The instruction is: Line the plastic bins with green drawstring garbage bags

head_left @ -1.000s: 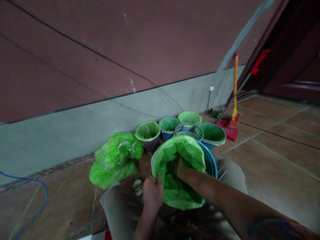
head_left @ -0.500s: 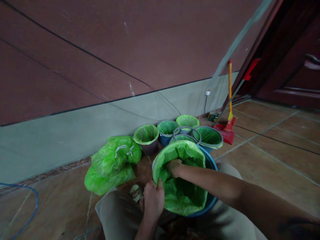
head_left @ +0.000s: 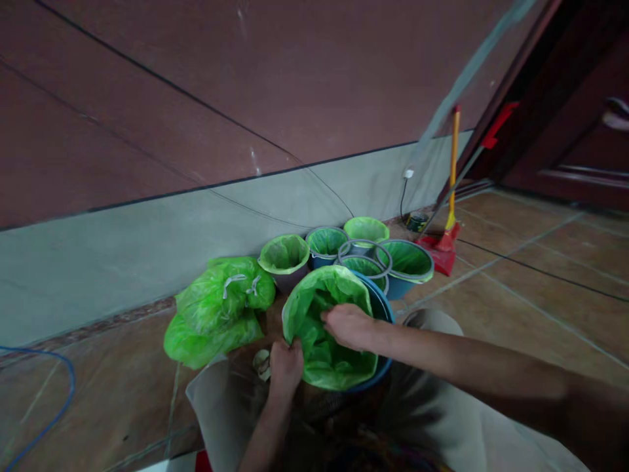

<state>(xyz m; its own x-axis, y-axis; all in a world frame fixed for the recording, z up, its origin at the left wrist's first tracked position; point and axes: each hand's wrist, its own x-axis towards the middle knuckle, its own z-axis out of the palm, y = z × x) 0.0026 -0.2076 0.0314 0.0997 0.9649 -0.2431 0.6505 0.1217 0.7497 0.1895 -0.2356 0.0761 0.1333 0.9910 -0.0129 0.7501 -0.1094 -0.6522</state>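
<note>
A blue bucket (head_left: 382, 308) stands between my knees, with a green garbage bag (head_left: 339, 373) lining it and folded out over the rim. My left hand (head_left: 286, 364) is closed on the bag's near left edge, thumb on top. Inside the bag's mouth, my right hand (head_left: 348, 324) has its fingers curled together against the green film; the fingertips are partly hidden. Behind this bucket are several more lined with the same green bags, among them a purple-grey one (head_left: 289, 278) and a blue one (head_left: 403, 288). Loose grey rings (head_left: 383, 249) rest on top of them.
Tied green bags (head_left: 216, 308) are heaped on the tiles to the left. A red dustpan (head_left: 439, 252) and a yellow-handled tool (head_left: 453, 170) lean near the wall. A roll (head_left: 262, 364) lies by my left knee. A blue hose (head_left: 69, 387) curves at far left.
My right hand has come up out of the bag's depth toward its mouth, fingers now curled. The bucket and bag shifted left and slightly up in view; my left hand kept its hold.
</note>
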